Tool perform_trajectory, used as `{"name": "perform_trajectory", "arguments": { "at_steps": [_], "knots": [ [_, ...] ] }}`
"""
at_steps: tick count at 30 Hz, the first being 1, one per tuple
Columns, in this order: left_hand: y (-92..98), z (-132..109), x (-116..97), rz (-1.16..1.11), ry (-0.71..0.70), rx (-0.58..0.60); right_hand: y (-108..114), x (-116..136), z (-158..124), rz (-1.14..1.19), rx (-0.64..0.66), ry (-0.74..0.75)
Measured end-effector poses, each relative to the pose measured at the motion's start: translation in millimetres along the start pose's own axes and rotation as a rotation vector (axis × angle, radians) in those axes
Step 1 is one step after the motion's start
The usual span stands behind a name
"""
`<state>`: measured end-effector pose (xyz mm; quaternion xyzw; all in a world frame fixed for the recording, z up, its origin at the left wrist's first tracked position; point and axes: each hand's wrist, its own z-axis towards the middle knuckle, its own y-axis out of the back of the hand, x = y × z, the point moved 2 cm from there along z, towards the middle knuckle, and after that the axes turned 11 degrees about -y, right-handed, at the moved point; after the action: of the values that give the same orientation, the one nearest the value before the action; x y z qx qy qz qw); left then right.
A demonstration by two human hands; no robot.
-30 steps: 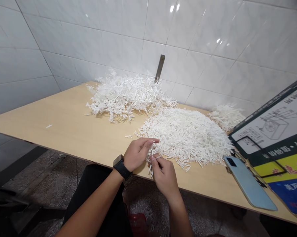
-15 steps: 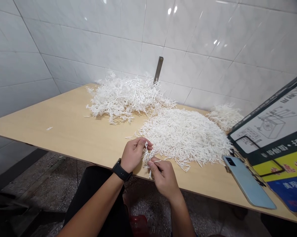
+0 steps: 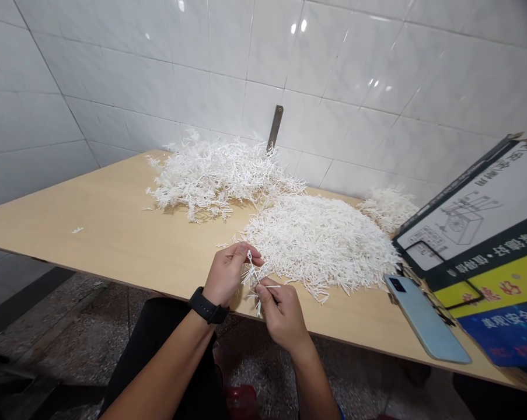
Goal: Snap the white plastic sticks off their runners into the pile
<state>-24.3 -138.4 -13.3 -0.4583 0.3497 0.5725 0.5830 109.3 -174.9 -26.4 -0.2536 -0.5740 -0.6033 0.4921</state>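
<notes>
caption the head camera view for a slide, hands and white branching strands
Left hand and right hand hold a white branching strand beside a heaped pile.

Small branched white plastic sprig (image 3: 251, 274), thin sticks splayed, held up just off the near-left edge of a broad low pile of loose white sticks (image 3: 320, 245). Bushier heap of branched pieces (image 3: 219, 175) lies far left.
</notes>
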Motion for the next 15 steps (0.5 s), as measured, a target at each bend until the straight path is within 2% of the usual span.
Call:
{"name": "perform_trajectory", "arguments": {
  "at_steps": [5,7,11,15],
  "knots": [
    [6.9,9.2,-16.0,0.127,-0.044,0.239,1.5,-3.3,-0.7,0.081,-0.097,-0.073],
    [10.4,10.4,-20.3,0.180,-0.080,0.279,2.9,-4.1,-1.4,0.093,-0.129,-0.106],
    [16.1,9.3,-19.5,0.202,-0.108,0.232,2.3,-4.6,-1.4,0.081,-0.127,-0.074],
    [13.9,5.6,-11.3,0.103,-0.067,0.107,-2.7,-3.1,0.4,-0.078,-0.056,0.044]
  ]
}}
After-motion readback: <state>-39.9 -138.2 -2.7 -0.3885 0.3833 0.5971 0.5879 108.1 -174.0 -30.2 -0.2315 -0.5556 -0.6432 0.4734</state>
